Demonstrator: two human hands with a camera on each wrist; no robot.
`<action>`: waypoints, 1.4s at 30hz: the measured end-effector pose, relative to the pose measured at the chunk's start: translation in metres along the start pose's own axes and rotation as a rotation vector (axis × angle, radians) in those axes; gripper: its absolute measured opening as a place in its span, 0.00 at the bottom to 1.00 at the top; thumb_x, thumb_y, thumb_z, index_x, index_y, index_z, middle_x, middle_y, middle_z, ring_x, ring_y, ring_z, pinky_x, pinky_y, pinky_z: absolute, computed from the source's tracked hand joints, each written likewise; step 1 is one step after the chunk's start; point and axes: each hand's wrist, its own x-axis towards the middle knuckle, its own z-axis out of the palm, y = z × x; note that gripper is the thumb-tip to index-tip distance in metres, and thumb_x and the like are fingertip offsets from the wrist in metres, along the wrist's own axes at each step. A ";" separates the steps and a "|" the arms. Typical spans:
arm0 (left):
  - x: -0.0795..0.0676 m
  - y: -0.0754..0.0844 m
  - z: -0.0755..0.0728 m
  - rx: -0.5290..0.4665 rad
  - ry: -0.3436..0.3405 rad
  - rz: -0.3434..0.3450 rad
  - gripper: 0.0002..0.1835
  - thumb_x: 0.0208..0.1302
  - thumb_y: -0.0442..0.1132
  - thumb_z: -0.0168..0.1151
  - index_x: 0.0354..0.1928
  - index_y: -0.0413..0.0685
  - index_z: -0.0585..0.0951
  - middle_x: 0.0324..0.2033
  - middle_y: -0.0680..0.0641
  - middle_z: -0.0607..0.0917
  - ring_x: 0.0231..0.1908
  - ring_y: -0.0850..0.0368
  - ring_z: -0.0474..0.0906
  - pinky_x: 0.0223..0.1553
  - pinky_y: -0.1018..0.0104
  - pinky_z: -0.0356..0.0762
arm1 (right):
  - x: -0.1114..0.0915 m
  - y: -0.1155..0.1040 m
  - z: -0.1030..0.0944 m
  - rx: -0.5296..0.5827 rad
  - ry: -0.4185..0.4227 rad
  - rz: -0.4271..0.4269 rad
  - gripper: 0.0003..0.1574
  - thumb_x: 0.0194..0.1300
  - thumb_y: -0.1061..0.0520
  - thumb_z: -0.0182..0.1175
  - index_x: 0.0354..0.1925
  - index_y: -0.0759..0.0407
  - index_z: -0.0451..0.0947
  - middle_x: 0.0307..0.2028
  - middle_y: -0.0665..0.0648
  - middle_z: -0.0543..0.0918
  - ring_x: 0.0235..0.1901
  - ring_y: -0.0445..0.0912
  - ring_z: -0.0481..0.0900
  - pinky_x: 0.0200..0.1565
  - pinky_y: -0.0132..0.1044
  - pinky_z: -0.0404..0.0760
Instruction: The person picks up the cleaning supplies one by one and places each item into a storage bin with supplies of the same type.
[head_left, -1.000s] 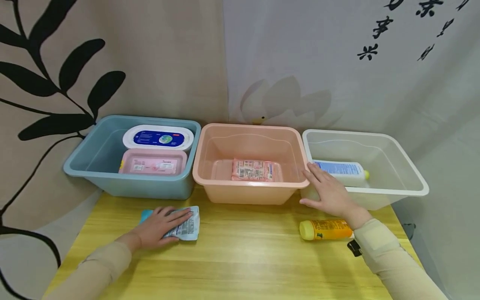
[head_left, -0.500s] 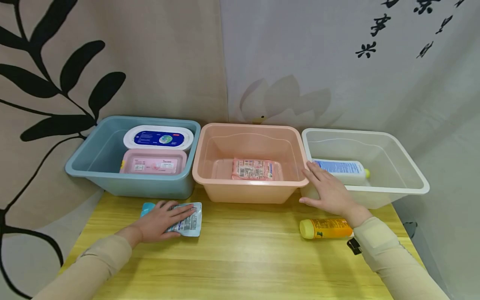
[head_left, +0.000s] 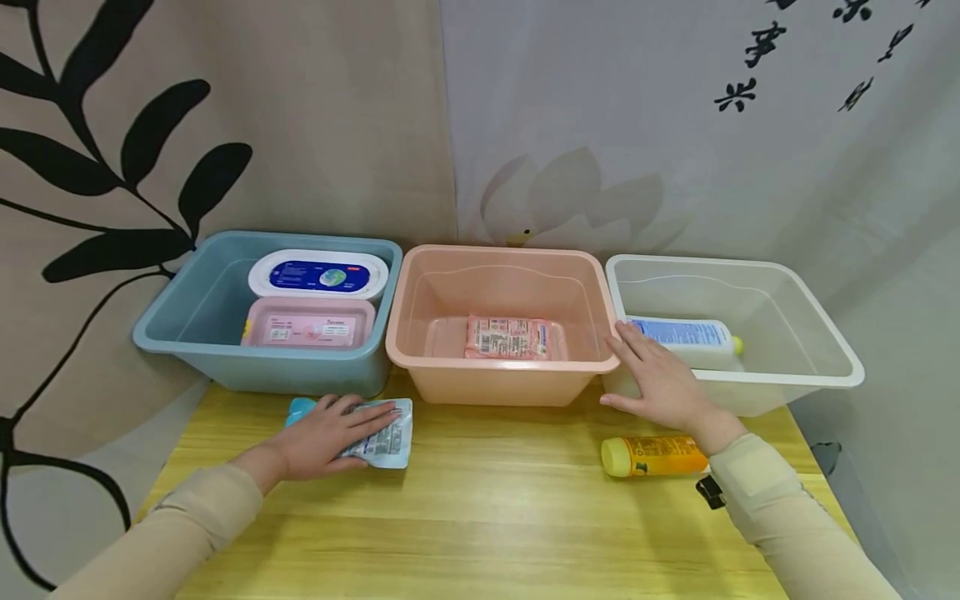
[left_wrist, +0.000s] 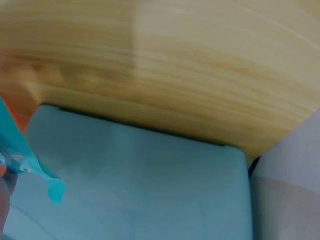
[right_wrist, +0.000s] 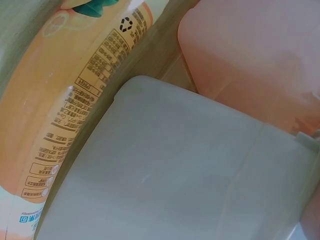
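My left hand (head_left: pixel 322 440) lies over a light-blue and white packet (head_left: pixel 390 437), thumb along its near side and fingers across its top. A bright blue end of the packet (left_wrist: pixel 22 150) shows in the left wrist view, in front of the blue bin (left_wrist: pixel 135 175). My right hand (head_left: pixel 660 383) reaches, fingers spread, to where the peach bin (head_left: pixel 487 385) and white bin (head_left: pixel 787 384) meet, fingertips at their rims. Under the right wrist lies an orange bottle with a yellow cap (head_left: pixel 660 457), also large in the right wrist view.
The blue bin holds a white wipes box (head_left: pixel 318 275) and a pink box (head_left: pixel 309 323). A pink packet (head_left: pixel 506 338) lies in the peach bin, a white and blue bottle (head_left: pixel 693 342) in the white bin. A patterned curtain (head_left: pixel 570 108) hangs behind the wooden table (head_left: pixel 487 517).
My left hand and the packet have shifted a little to the right and toward the bins. The right hand stays at the bin rims.
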 end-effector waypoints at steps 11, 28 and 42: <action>0.005 0.006 -0.020 0.047 0.028 0.053 0.40 0.58 0.59 0.59 0.71 0.57 0.59 0.69 0.53 0.63 0.57 0.49 0.66 0.50 0.47 0.68 | 0.001 0.000 0.000 -0.005 0.009 -0.002 0.57 0.54 0.33 0.61 0.71 0.61 0.53 0.71 0.66 0.53 0.70 0.61 0.52 0.67 0.54 0.58; 0.012 0.009 -0.040 0.089 0.095 0.095 0.42 0.55 0.58 0.63 0.70 0.58 0.60 0.68 0.54 0.64 0.57 0.47 0.67 0.50 0.48 0.67 | 0.000 0.000 0.001 0.000 0.040 -0.010 0.56 0.54 0.32 0.60 0.70 0.60 0.55 0.71 0.65 0.55 0.70 0.60 0.53 0.66 0.55 0.59; 0.013 0.014 -0.064 0.082 0.003 0.037 0.40 0.60 0.60 0.58 0.72 0.61 0.57 0.69 0.55 0.63 0.59 0.47 0.65 0.55 0.46 0.65 | -0.001 0.001 0.001 -0.009 0.042 -0.020 0.57 0.54 0.31 0.59 0.70 0.60 0.55 0.70 0.66 0.55 0.69 0.60 0.54 0.64 0.56 0.61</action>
